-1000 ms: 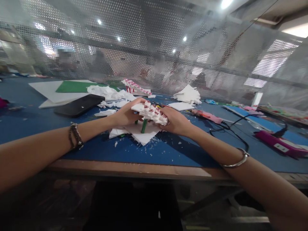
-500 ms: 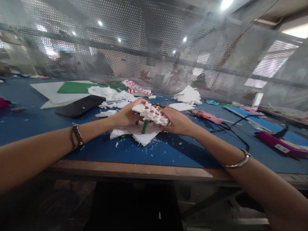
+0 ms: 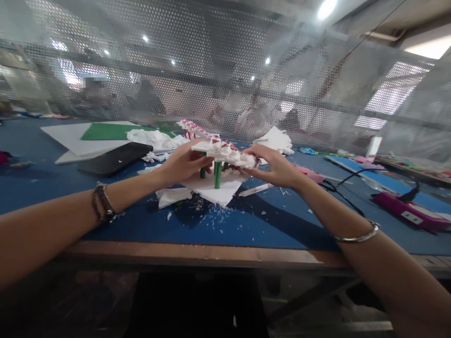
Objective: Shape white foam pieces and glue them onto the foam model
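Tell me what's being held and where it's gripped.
The white-topped model: the left hand has its left end, by the green legs; the right hand has the right end of its top.

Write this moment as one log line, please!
left hand: holds model, left end | right hand: holds model, right end | legs: green | under model: white sheet
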Tool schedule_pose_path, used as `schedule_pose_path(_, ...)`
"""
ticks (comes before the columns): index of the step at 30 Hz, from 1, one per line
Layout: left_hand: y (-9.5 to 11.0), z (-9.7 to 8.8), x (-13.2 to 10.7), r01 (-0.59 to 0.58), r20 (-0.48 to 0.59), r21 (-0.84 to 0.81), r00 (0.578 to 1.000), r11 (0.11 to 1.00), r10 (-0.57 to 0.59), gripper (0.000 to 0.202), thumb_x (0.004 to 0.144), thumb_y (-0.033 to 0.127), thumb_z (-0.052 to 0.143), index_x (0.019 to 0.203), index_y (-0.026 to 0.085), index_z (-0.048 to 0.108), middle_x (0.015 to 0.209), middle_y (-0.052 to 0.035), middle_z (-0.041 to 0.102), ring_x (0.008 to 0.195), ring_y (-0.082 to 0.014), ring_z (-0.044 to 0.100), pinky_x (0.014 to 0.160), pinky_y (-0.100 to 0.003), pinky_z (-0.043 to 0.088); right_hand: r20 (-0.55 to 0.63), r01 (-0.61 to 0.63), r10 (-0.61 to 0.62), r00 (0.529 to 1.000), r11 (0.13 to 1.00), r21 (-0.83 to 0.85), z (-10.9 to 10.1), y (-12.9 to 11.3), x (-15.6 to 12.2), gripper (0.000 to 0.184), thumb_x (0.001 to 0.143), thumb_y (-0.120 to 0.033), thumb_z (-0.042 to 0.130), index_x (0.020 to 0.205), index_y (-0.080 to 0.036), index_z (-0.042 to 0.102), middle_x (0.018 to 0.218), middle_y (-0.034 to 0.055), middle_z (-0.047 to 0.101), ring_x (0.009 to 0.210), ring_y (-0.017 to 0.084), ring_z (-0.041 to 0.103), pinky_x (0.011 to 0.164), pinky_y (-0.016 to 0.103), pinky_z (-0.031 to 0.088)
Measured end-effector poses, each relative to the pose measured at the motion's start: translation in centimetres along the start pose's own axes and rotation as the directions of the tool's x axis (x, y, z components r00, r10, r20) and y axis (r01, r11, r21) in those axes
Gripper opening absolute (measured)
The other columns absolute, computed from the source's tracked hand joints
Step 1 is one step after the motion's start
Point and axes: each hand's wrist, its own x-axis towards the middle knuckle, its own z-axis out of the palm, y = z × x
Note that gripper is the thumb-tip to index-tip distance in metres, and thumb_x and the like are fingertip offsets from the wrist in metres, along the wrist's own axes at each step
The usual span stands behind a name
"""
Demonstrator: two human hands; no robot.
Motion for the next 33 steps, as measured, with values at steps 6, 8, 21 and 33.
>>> schedule_pose_path(6,0.5,-0.2,-0.3,0.087,-0.038,-0.093,0.995,0.992,-0.091,0.022,0.073,0.035,0.046,0.070,0.015,0.056,0.063,-0.0003,0.060,0.066,-0.0138,0.059,0.059,-0.023,0.048,-0.073,-0.012,0.023,0.997,0.989,0.149,-0.6,0.4,-0.3,0.029,0.075,-0.037,0.046,0.096,-0.017,0.050,0.091,0.0066,0.055,0.081,0.016,0.051,0.071,0.030,0.041)
schedule_pose_path(8,0.4,-0.3,-0.4,0.111,-0.034,-0.149,0.993,0.983,-0.117,0.023,0.073,0.034,0.046,0.062,0.015,0.054,0.059,0.0005,0.059,0.063,-0.0126,0.058,0.059,-0.022,0.047,-0.072,0.002,0.012,0.997,0.981,0.192,-0.8,0.6,-0.4,0.029,0.077,-0.039,0.042,0.096,-0.018,0.051,0.092,0.0059,0.055,0.084,0.017,0.052,0.074,0.032,0.041)
schedule_pose_path(21,0.7,-1.1,-0.2,0.084,-0.092,-0.436,0.986,0.896,-0.137,0.027,0.059,0.021,0.065,0.084,0.016,0.057,0.079,-0.0013,0.060,0.073,-0.0139,0.057,0.063,-0.023,0.045,-0.043,0.070,-0.080,0.996,0.979,-0.194,-1.3,0.9,-0.7,0.056,0.074,-0.045,0.049,0.121,-0.018,0.036,0.120,0.0126,0.045,0.111,0.026,0.040,0.090,0.043,0.035)
schedule_pose_path(33,0.7,-0.8,-0.4,0.072,-0.044,-0.325,0.995,0.943,-0.091,0.018,0.069,0.027,0.056,0.081,0.013,0.054,0.064,0.0010,0.057,0.056,-0.0077,0.051,0.055,-0.021,0.044,0.007,0.068,-0.067,0.998,0.986,-0.154,-0.2,1.2,-0.8,0.054,0.072,-0.027,0.052,0.121,-0.017,0.033,0.120,0.0121,0.045,0.110,0.024,0.042,0.090,0.040,0.036)
